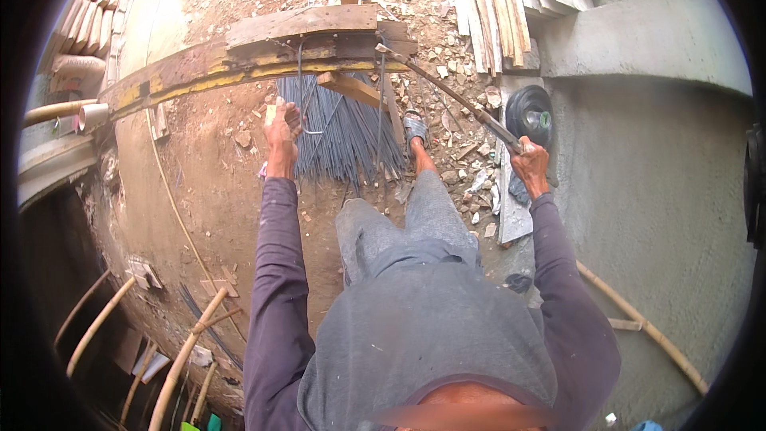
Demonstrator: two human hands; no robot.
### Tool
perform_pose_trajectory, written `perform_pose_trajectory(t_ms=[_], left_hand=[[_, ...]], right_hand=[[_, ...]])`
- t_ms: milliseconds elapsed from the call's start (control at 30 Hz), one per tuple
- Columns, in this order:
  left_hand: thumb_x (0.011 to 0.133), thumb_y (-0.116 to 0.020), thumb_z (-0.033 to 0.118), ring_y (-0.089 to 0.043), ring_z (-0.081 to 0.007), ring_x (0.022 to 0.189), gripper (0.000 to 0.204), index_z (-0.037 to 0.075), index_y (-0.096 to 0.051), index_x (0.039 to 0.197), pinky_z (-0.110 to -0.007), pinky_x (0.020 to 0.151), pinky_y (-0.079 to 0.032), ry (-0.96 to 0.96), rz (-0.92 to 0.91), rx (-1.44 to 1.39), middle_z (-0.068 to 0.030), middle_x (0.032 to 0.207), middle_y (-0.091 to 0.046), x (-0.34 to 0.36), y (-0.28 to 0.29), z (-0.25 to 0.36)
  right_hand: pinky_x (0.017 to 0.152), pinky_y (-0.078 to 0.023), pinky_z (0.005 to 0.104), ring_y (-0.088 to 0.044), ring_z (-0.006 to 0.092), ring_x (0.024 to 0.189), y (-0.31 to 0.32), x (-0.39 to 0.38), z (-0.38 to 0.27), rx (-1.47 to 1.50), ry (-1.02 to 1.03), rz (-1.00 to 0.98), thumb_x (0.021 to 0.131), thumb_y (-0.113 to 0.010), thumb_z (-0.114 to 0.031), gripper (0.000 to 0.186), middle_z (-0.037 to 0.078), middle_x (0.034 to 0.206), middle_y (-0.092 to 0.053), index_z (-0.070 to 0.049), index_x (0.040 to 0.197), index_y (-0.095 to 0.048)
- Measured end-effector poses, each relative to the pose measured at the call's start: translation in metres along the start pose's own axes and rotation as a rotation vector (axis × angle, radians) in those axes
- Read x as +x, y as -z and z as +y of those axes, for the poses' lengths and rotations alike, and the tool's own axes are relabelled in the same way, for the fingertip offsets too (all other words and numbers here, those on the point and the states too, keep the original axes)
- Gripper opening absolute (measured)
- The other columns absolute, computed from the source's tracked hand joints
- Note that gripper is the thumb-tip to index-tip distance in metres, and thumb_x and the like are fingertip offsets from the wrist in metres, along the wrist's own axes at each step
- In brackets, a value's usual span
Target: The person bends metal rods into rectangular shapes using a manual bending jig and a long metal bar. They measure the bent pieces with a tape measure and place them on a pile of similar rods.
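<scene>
Single head-mounted fisheye view, looked steeply down over the person's own torso and legs, facing forward to the wooden bending bench (263,48) near the top of frame. Both sleeved forearms entered from the lower edge. Close range; straight edges curved toward the dark circular rim

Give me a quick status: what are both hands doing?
Left hand grips thin bent steel rod. Right hand grips long rusty metal lever bar, hooked at worn wooden bench. Grey rod bundle underneath.

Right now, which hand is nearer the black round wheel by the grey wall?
Right. The right hand grips the long metal bending bar just left of the wheel; the left hand is far left, at the bent wire.
</scene>
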State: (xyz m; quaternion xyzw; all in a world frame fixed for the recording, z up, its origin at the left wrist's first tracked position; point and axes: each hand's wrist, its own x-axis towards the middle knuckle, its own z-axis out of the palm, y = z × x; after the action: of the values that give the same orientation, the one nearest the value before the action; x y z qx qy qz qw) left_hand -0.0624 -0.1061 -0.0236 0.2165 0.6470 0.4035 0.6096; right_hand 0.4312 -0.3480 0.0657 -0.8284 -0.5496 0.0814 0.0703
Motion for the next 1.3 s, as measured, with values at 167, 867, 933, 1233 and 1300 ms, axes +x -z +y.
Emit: perform_pose_trajectory(t_ms=[167, 867, 933, 1233, 1300], left_hand=[[0.101, -0.060, 0.034, -0.068, -0.0214, 0.083, 0.036, 0.002, -0.061, 0.118, -0.035, 0.073, -0.055, 0.060, -0.109, -0.201, -0.0101, 0.093, -0.069, -0.031, -0.007, -0.011], [0.098, -0.062, 0.014, -0.032, -0.0060, 0.042, 0.023, -0.001, -0.061, 0.115, -0.024, 0.041, -0.027, 0.181, -0.216, -0.660, 0.0043, 0.062, -0.047, -0.021, -0.027, -0.011], [0.097, -0.062, 0.014, -0.031, -0.0060, 0.041, 0.023, -0.001, -0.061, 0.115, -0.024, 0.040, -0.026, 0.181, -0.194, -0.670, 0.0045, 0.061, -0.046, -0.022, -0.028, -0.010], [0.101, -0.058, 0.020, -0.027, -0.0044, 0.040, 0.020, 0.002, -0.060, 0.108, -0.022, 0.038, -0.024, 0.199, -0.076, -0.564, 0.0071, 0.059, -0.038, -0.030, -0.035, 0.002], [0.102, -0.057, 0.020, -0.027, -0.0038, 0.041, 0.020, 0.001, -0.059, 0.109, -0.022, 0.038, -0.024, 0.215, -0.109, -0.573, 0.0074, 0.060, -0.036, -0.041, -0.036, 0.014]], right_hand=[[0.044, -0.046, 0.0316, -0.057, 0.0098, 0.053, -0.031, -0.004, -0.035, 0.419, -0.068, -0.179, 0.090, -0.076, -0.030, 0.025, 0.001, 0.061, -0.064, -0.006, 0.086, -0.071], [0.076, -0.057, 0.0261, -0.066, 0.0127, 0.085, -0.043, 0.027, -0.224, 1.137, 0.035, -0.871, 0.098, -0.064, -0.023, 0.024, 0.008, 0.102, -0.071, 0.000, 0.106, -0.069], [0.077, -0.059, 0.0273, -0.067, 0.0132, 0.086, -0.054, 0.025, -0.226, 1.323, 0.015, -0.831, 0.097, -0.066, -0.020, 0.021, 0.008, 0.101, -0.070, 0.000, 0.101, -0.070], [0.078, -0.061, 0.0343, -0.071, 0.0185, 0.096, -0.104, 0.018, -0.195, 1.469, -0.343, -0.873, 0.093, -0.068, -0.016, 0.018, 0.016, 0.110, -0.071, 0.002, 0.098, -0.068], [0.078, -0.061, 0.0347, -0.071, 0.0204, 0.098, -0.100, 0.015, -0.197, 1.481, -0.164, -0.831, 0.093, -0.068, -0.020, 0.024, 0.017, 0.111, -0.072, 0.002, 0.102, -0.069]])
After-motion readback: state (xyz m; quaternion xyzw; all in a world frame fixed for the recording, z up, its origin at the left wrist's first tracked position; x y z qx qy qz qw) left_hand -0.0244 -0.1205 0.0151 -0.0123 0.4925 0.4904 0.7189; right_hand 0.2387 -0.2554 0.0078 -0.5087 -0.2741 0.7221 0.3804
